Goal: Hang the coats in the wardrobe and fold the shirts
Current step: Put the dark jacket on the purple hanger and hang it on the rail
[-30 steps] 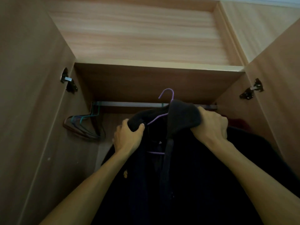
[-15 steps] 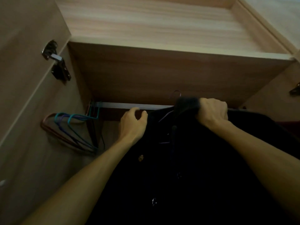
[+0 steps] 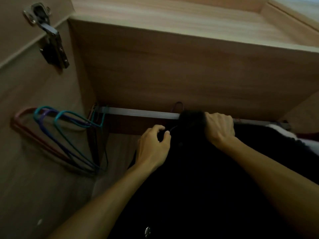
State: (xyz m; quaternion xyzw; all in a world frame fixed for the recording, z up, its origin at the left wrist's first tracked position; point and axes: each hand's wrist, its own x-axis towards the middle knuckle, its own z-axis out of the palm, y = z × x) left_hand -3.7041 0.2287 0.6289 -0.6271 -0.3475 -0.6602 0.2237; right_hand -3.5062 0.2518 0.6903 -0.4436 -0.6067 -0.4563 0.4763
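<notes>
The right hand (image 3: 219, 129) is clenched round the bunched collar of the dark coat (image 3: 198, 178), right up against the rail (image 3: 138, 112), probably to carry the weight while the hanger hook (image 3: 178, 105) finds the bar. The left hand (image 3: 153, 146) has its fingers curled and pinches the coat's shoulder edge, seemingly to keep it seated on the hanger. It is too dark to tell whether that pinch also takes in wire. At the rail's far left the spare hangers (image 3: 60, 128) sit bunched, leaving room, and a pale garment (image 3: 286, 135) hangs just right of the coat
</notes>
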